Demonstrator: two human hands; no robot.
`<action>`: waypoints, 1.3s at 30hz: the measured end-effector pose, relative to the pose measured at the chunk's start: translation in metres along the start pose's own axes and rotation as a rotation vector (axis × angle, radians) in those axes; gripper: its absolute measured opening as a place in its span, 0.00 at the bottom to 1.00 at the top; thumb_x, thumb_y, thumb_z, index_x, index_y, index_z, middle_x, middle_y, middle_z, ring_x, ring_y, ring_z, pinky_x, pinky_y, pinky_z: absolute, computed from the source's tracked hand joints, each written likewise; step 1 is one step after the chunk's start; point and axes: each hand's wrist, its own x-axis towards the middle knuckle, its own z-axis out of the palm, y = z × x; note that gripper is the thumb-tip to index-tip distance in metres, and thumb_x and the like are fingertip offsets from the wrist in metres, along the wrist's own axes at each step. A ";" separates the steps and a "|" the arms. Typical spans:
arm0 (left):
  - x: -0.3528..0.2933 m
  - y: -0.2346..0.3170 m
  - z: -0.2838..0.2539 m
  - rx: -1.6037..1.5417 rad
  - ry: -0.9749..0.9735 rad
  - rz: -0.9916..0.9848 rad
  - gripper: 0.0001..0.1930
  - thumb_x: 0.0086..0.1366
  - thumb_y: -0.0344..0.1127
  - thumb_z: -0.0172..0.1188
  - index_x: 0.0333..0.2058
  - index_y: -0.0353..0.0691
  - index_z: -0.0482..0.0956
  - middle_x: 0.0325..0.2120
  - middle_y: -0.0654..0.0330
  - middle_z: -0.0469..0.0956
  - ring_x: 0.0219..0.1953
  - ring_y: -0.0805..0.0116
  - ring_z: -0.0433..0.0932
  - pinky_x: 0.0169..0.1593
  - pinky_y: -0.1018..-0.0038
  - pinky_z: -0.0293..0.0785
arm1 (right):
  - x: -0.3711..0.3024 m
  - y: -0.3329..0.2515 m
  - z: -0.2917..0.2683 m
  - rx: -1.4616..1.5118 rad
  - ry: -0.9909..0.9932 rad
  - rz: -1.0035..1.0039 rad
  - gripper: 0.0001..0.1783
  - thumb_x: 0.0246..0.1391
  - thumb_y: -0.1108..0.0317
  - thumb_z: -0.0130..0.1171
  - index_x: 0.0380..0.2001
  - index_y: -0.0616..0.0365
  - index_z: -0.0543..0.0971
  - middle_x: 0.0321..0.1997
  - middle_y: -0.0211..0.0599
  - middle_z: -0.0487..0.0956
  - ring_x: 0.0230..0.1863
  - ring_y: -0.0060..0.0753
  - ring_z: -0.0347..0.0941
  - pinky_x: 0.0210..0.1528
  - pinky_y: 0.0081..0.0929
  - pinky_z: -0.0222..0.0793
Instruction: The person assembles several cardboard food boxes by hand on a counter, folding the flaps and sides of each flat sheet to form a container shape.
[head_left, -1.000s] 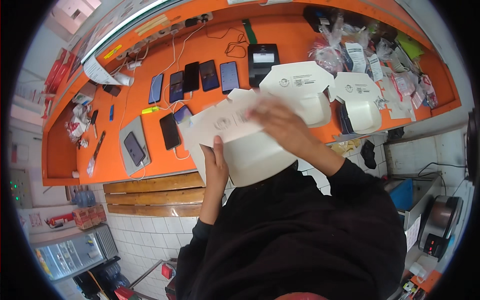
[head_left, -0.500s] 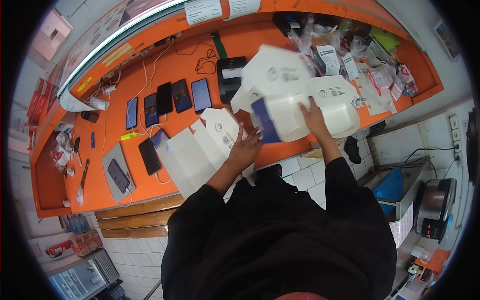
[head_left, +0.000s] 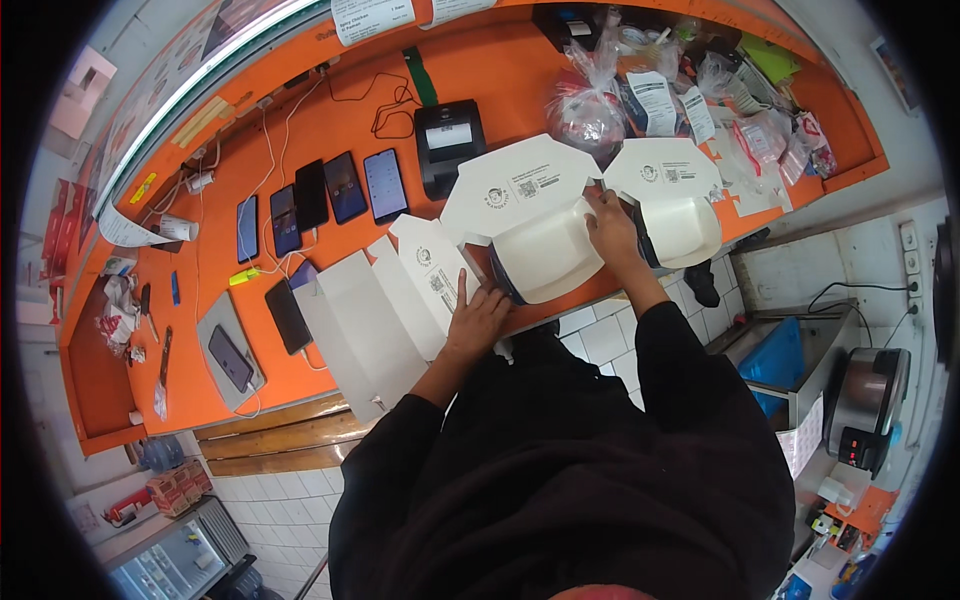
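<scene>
as left hand (head_left: 478, 322) lies open left of box (head_left: 548, 257), right hand (head_left: 613, 230), grip unclear, meets its edge, apt hold for likely light card.

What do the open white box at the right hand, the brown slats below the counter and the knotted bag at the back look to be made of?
Open white box: probably paperboard, smooth with faint sheen; thin, creased flaps suggest it.
Brown slats: apparently wood, perhaps varnished, given the streaky tone and shine.
Knotted bag: likely thin plastic, see-through, with glinting wrinkles.
</scene>
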 end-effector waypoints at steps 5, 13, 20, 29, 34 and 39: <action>0.006 0.007 0.001 -0.017 0.007 -0.063 0.11 0.58 0.34 0.56 0.39 0.42 0.78 0.40 0.62 0.72 0.55 0.63 0.70 0.68 0.32 0.38 | -0.019 -0.039 -0.012 -0.142 0.338 -0.209 0.19 0.53 0.62 0.64 0.46 0.58 0.75 0.47 0.47 0.74 0.45 0.48 0.75 0.40 0.41 0.73; 0.011 0.017 0.009 0.003 0.121 -0.046 0.17 0.56 0.37 0.58 0.45 0.43 0.76 0.42 0.62 0.72 0.56 0.62 0.69 0.66 0.28 0.39 | -0.085 -0.114 0.017 0.095 -0.112 -0.258 0.11 0.63 0.59 0.52 0.38 0.55 0.74 0.23 0.39 0.77 0.26 0.45 0.76 0.28 0.39 0.72; 0.018 -0.017 -0.007 0.149 -0.009 -0.096 0.14 0.59 0.44 0.60 0.43 0.49 0.77 0.43 0.70 0.73 0.61 0.63 0.66 0.64 0.24 0.30 | -0.093 -0.105 0.030 0.069 -0.017 -0.335 0.10 0.62 0.62 0.51 0.40 0.57 0.71 0.20 0.38 0.75 0.21 0.42 0.75 0.24 0.37 0.70; 0.021 -0.012 -0.004 0.098 0.048 -0.142 0.13 0.59 0.46 0.61 0.40 0.49 0.78 0.44 0.72 0.75 0.61 0.65 0.68 0.65 0.26 0.29 | -0.096 -0.097 0.036 0.058 -0.089 -0.355 0.13 0.54 0.64 0.57 0.40 0.58 0.71 0.20 0.38 0.75 0.21 0.41 0.76 0.24 0.38 0.71; 0.020 -0.009 -0.001 0.069 0.089 -0.171 0.13 0.58 0.45 0.62 0.39 0.48 0.78 0.44 0.73 0.75 0.59 0.66 0.69 0.66 0.27 0.28 | -0.098 -0.096 0.032 0.078 -0.086 -0.346 0.14 0.53 0.66 0.57 0.40 0.60 0.70 0.22 0.39 0.76 0.23 0.42 0.76 0.26 0.38 0.72; 0.019 -0.004 0.001 0.056 0.036 -0.231 0.14 0.58 0.46 0.62 0.40 0.47 0.78 0.45 0.70 0.74 0.59 0.64 0.68 0.66 0.27 0.27 | -0.098 -0.096 0.032 0.072 -0.139 -0.355 0.17 0.51 0.66 0.57 0.42 0.62 0.70 0.23 0.39 0.76 0.26 0.41 0.77 0.28 0.36 0.72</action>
